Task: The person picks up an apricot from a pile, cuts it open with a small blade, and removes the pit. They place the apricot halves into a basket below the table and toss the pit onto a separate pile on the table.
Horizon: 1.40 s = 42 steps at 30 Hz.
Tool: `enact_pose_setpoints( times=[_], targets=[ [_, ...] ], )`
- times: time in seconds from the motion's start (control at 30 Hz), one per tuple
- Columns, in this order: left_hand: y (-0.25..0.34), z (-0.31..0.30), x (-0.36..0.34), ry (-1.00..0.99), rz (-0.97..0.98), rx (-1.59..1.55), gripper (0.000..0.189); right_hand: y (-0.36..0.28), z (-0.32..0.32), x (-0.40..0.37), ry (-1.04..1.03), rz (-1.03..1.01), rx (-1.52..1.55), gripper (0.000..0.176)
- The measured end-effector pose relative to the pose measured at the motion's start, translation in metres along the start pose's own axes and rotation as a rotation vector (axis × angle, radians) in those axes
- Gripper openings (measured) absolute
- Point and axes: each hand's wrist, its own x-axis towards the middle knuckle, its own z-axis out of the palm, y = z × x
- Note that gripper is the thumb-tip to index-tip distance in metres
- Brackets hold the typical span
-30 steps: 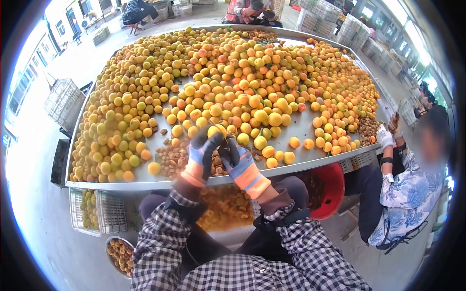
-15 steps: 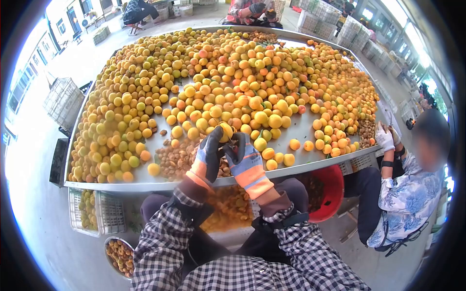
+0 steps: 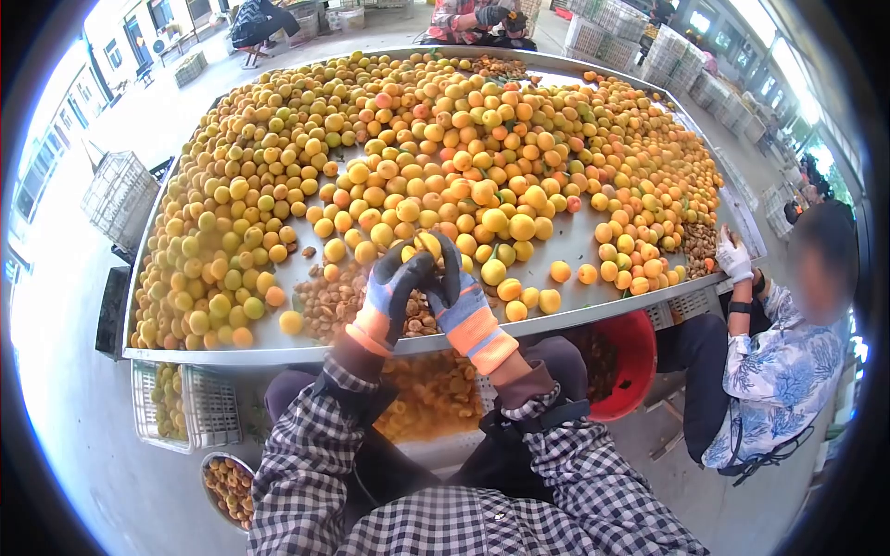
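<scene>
Before me, over the near edge of the metal table point(image 3: 264, 335), both my gloved hands meet at one apricot point(image 3: 427, 245). My left hand point(image 3: 393, 289) is closed on its left side. On the other side my right hand point(image 3: 454, 285) grips it too, dark fingertips close to those of the left. The fruit looks partly split, though the fingers cover much of it. A heap of brown apricot pits point(image 3: 332, 301) lies beside my left hand. Whole apricots point(image 3: 482, 195) are piled beyond the hands.
Below the table edge, a crate of orange apricot pieces point(image 3: 431, 394) stands between my knees. A red tub point(image 3: 633, 361) is to the right, a white crate point(image 3: 211, 412) and a bucket point(image 3: 229, 489) to the left. A co-worker point(image 3: 774, 371) sits at the right corner.
My hands have come closer together around the apricot, the right fingers rising beside it. The co-worker's gloved hand at the right has moved down onto the table edge.
</scene>
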Motion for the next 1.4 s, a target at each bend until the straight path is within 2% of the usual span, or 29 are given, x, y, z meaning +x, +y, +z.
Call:
enact_pose_setpoints(
  times=[0.03, 0.1, 0.13, 0.2, 0.23, 0.33, 0.4, 0.43, 0.47, 0.5, 0.53, 0.6, 0.63, 0.73, 0.77, 0.8, 0.87, 0.9, 1.0, 1.1, 1.23, 1.4],
  targets=[
    [0.0, 0.0, -0.002, -0.02, -0.018, -0.175, 0.037, 0.005, 0.001, 0.0, 0.002, 0.0, 0.0, 0.059],
    [0.001, -0.003, -0.002, -0.102, -0.054, -0.404, 0.049, 0.004, -0.003, 0.006, 0.018, 0.154, 0.661, 0.057],
    [0.003, -0.005, -0.002, -0.102, -0.054, -0.403, 0.049, 0.003, -0.008, 0.006, 0.018, 0.154, 0.661, 0.057],
    [0.006, -0.009, -0.005, -0.107, -0.095, -0.359, 0.049, -0.007, -0.027, 0.007, -0.128, 0.352, 0.825, 0.056],
    [0.006, -0.012, -0.005, -0.103, -0.096, -0.36, 0.049, -0.004, -0.027, 0.008, -0.13, 0.374, 0.923, 0.055],
    [0.006, -0.018, -0.004, -0.125, -0.126, -0.197, 0.049, -0.001, -0.034, 0.01, -0.232, 0.373, 0.997, 0.06],
    [0.013, -0.015, -0.006, -0.101, -0.115, -0.429, 0.049, 0.003, -0.031, 0.008, -0.267, 0.369, 0.962, 0.06],
    [0.02, -0.016, -0.004, -0.062, -0.262, -0.517, 0.05, 0.003, -0.029, 0.005, -0.289, 0.34, 0.933, 0.058],
    [0.029, -0.013, -0.006, -0.055, -0.262, -0.519, 0.05, 0.003, -0.027, 0.003, -0.311, 0.313, 0.905, 0.056],
    [0.036, -0.011, -0.008, -0.073, -0.186, -0.269, 0.049, -0.004, -0.028, 0.003, -0.283, 0.266, 0.719, 0.055],
    [0.039, -0.011, -0.008, -0.091, -0.109, -0.018, 0.047, -0.001, -0.024, 0.003, -0.29, 0.264, 0.719, 0.055],
    [0.03, -0.016, -0.005, -0.105, -0.178, 0.023, 0.045, 0.01, -0.016, 0.006, -0.176, 0.089, 0.537, 0.056],
    [0.027, -0.015, -0.007, -0.068, -0.208, 0.019, 0.045, 0.014, -0.015, 0.006, -0.135, 0.099, 0.384, 0.056],
    [0.024, -0.014, -0.011, -0.038, -0.192, -0.009, 0.046, 0.002, -0.025, 0.013, -0.045, 0.101, 0.472, 0.053],
    [0.02, -0.014, -0.01, -0.013, -0.239, -0.095, 0.046, -0.003, -0.023, 0.018, 0.102, -0.031, 0.491, 0.044],
    [0.019, -0.014, -0.01, 0.012, -0.282, -0.182, 0.046, -0.007, -0.031, 0.02, 0.101, -0.035, 0.487, 0.044],
    [0.021, -0.009, -0.013, -0.006, -0.291, -0.21, 0.046, -0.016, -0.054, 0.022, 0.143, 0.295, 1.058, 0.032],
    [0.021, -0.008, -0.014, -0.026, -0.303, -0.232, 0.045, -0.021, -0.046, 0.03, 0.361, 0.136, 1.04, 0.023],
    [0.017, -0.002, -0.014, -0.084, -0.257, -0.322, 0.047, -0.032, -0.048, 0.044, 0.534, -0.011, 1.18, 0.025],
    [0.019, -0.005, -0.015, -0.087, -0.307, -0.262, 0.045, -0.035, -0.05, 0.053, 0.621, -0.065, 1.161, 0.028],
    [0.015, -0.002, -0.015, -0.069, -0.293, -0.281, 0.043, -0.03, -0.04, 0.057, 0.622, -0.079, 1.184, 0.027],
    [0.004, -0.004, -0.011, -0.013, -0.271, -0.21, 0.042, -0.014, -0.028, 0.057, 0.593, 0.006, 1.25, 0.027]
  ],
)
